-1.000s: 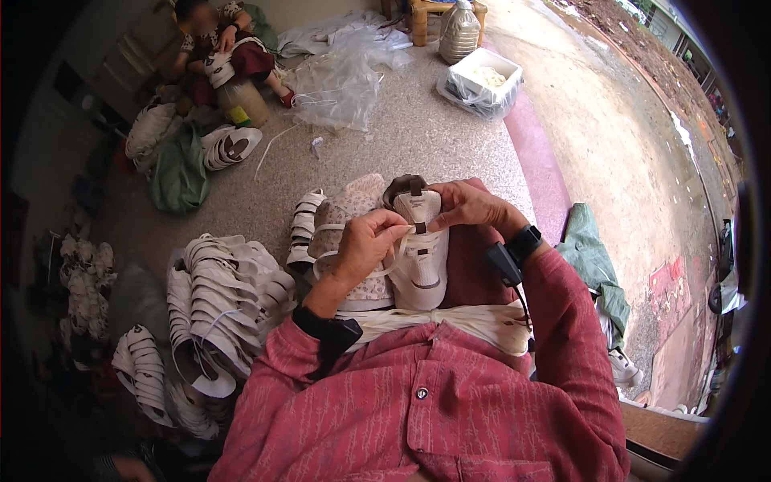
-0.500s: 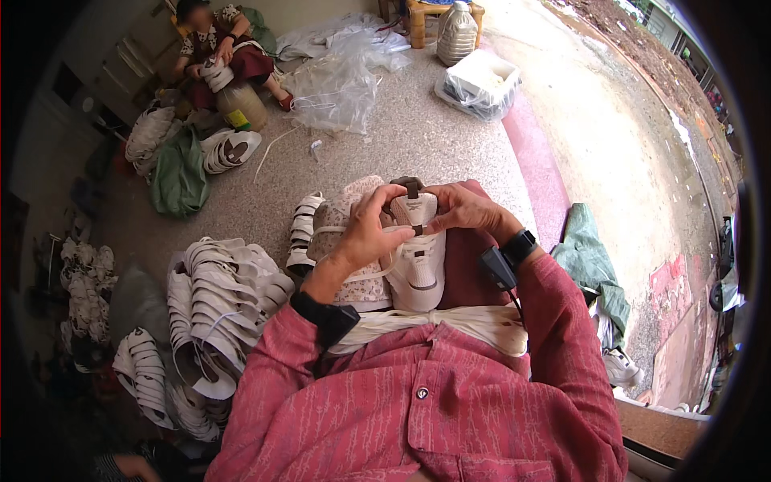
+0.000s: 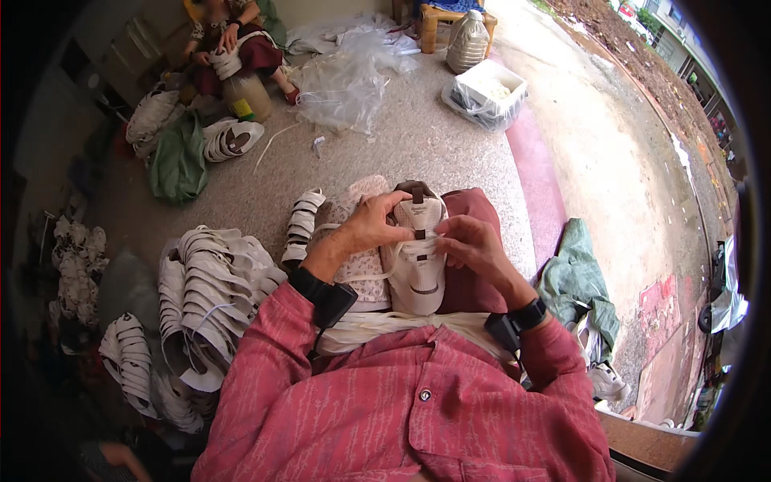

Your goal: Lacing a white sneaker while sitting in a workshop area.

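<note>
A white sneaker upper [image 3: 418, 287] with a dark brown collar lies on my lap, its tongue [image 3: 422, 212] facing up. My left hand [image 3: 371, 227] grips the upper's left side, the thumb resting by the dark loop on the tongue and the fingers reaching toward the collar. My right hand [image 3: 475, 247] is at the right edge of the tongue with thumb and fingertips drawn together; what they pinch is too small to make out. A white lace [image 3: 384, 276] loops out at the upper's left. Under my left hand lies a floral-patterned pad [image 3: 365, 283]; a maroon cushion [image 3: 474, 277] is under my right.
Stacked white shoe uppers [image 3: 221, 293] stand at my left, with a smaller stack [image 3: 303, 225] nearer the pad. A bundle of white laces [image 3: 361, 333] lies across my waist. Ahead are plastic sheeting [image 3: 345, 88], a white tub [image 3: 491, 88] and a seated person [image 3: 233, 48] handling shoe uppers.
My right hand has drawn back from the top of the tongue, down and to the right, its fingers now bunched beside the loop. My left hand keeps its hold.
</note>
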